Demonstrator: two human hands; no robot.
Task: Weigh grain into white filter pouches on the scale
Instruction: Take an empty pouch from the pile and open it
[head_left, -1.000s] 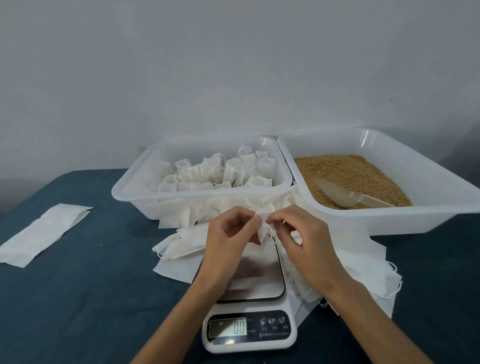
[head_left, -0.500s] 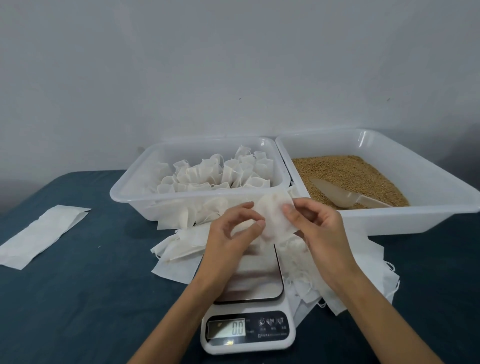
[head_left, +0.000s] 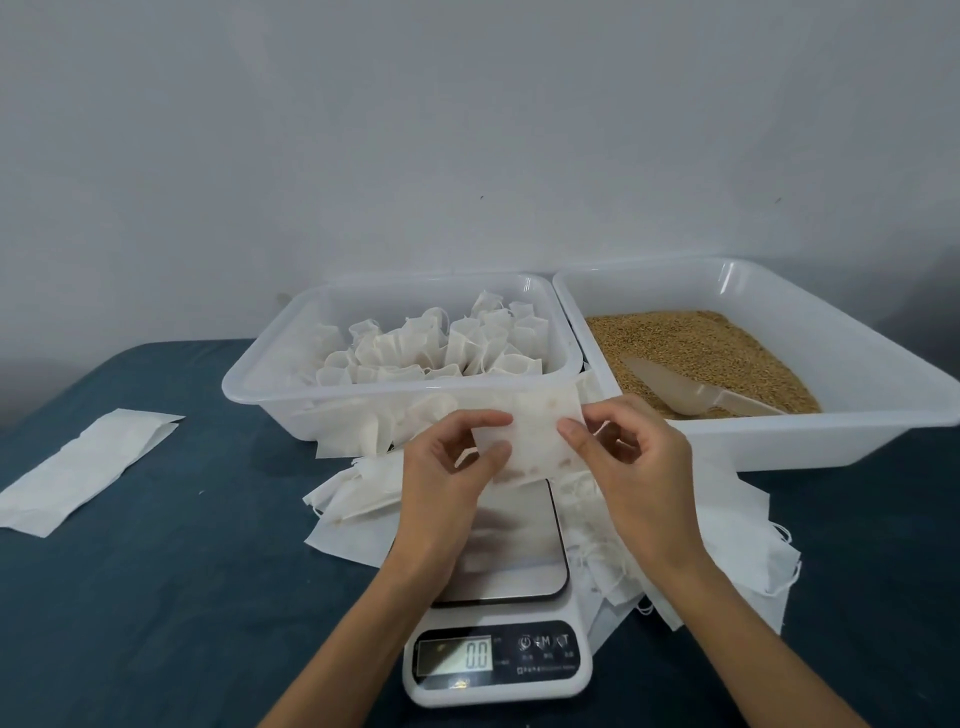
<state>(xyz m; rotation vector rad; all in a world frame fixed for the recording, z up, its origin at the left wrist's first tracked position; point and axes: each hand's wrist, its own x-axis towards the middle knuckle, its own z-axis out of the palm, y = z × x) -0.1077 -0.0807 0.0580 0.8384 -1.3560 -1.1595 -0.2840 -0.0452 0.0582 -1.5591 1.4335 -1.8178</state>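
Evidently limp and feather-light, the flat white filter-paper pouch (head_left: 524, 436), pinched by left hand (head_left: 447, 483) and right hand (head_left: 631, 467), wants edge-holding.

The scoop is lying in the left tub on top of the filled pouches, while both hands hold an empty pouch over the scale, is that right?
Not quite. The head view shows the scoop lying in the right tub, on the grain. The rest holds: the left hand and right hand hold a pouch over the scale.
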